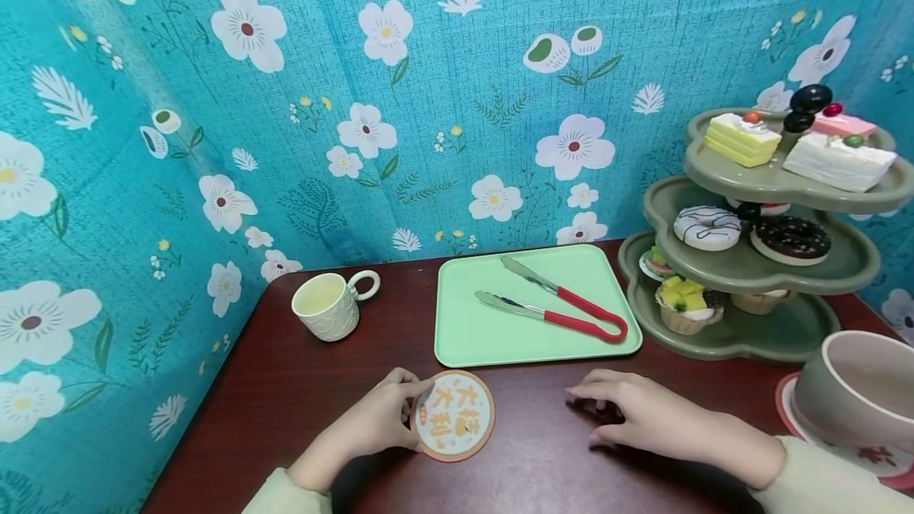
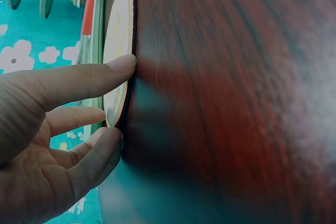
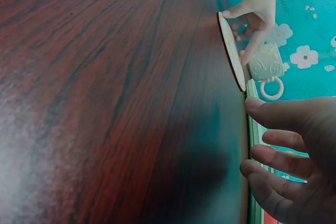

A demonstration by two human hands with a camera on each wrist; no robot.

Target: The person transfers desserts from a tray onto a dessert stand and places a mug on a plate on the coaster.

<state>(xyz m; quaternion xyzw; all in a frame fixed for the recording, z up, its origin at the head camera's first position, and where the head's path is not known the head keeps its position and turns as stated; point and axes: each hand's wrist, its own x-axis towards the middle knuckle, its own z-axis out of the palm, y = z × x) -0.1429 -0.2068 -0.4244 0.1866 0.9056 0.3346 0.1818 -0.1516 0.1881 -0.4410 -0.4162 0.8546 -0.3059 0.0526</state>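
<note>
My left hand (image 1: 382,417) holds a round coaster (image 1: 464,427) by its left edge, the thumb at the near side and the fingers at the far side. The coaster is pale with an orange rim and orange characters, and lies level at the tabletop. In the left wrist view the thumb and fingertips touch the rim of the coaster (image 2: 119,30). My right hand (image 1: 643,412) hovers low over the table to the right of the coaster, its fingers loosely bent and holding nothing. Behind both hands lies a light green tray (image 1: 464,347) bearing red-handled tongs (image 1: 581,325).
A cream mug (image 1: 328,312) stands at the back left. On the right rises a three-tier green stand (image 1: 735,347) with cakes, donuts (image 1: 708,228) and tarts (image 1: 681,308). A larger cup (image 1: 850,395) sits on another coaster (image 1: 789,411) at the right edge. Floral cloth (image 1: 428,141) hangs behind.
</note>
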